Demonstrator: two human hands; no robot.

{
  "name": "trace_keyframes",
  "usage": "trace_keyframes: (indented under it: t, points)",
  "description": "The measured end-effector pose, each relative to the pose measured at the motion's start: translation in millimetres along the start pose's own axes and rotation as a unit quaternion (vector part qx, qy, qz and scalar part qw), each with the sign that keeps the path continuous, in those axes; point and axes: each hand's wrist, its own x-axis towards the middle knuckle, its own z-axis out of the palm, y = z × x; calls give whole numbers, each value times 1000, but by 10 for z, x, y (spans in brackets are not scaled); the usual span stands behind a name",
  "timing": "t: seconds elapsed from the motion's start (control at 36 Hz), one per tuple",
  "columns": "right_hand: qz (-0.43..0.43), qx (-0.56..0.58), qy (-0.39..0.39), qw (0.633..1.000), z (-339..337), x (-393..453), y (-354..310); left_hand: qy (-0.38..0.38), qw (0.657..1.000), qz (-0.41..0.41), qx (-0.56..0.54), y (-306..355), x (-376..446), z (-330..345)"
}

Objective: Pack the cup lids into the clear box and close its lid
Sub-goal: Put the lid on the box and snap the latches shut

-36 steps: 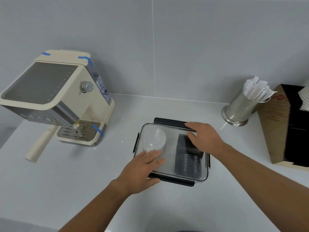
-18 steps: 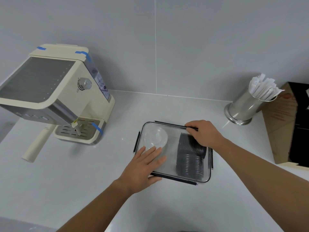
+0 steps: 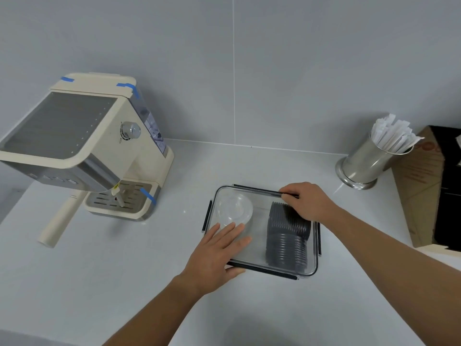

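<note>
The clear box (image 3: 262, 245) sits on the pale counter (image 3: 124, 283) in front of you, between the espresso machine (image 3: 82, 151) on the left and the steel canister (image 3: 366, 166) on the right. Its transparent lid lies flat on top of it. 4 black latches run along its edges.

Inside the box, 2 groups of cup lids show through the cover. A stack of clear lids (image 3: 234, 209) stands in the left half. A row of dark lids (image 3: 287, 238) fills the right half, lying on its side from the far end to the near end.

Your left hand (image 3: 217, 253) rests palm down on the near left corner of the lid, fingers spread flat and holding nothing; the thumb lies by the near black latch (image 3: 269, 270). Your right hand (image 3: 309, 202) is at the far right edge, fingers curled down onto the far black latch (image 3: 257, 189) and pinching it.

The canister holds wrapped white sticks (image 3: 391, 134). A brown cardboard dispenser (image 3: 424, 186) stands just beside it at the right edge of the view. Blue tape strips mark the espresso machine.
</note>
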Motion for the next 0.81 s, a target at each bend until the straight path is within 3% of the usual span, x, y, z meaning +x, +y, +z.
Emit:
trace_keyframes:
  t: [0.14, 0.28, 0.39, 0.5, 0.81]
  points:
    - [49, 38, 29, 998, 26, -243, 170, 25, 998, -29, -57, 34, -43, -32]
    - [161, 179, 92, 966, 48, -608, 352, 104, 982, -113, -109, 16, -169, -123]
    - [233, 306, 67, 921, 172, -855, 508, 153, 930, -271, -194, -30, -152, -253]
    - [229, 361, 60, 902, 256, -975, 472, 170, 854, -375, -318, -67, -21, -359]
    - [198, 313, 85, 925, 221, -954, 323, 166, 834, -385, -358, -30, 136, -478]
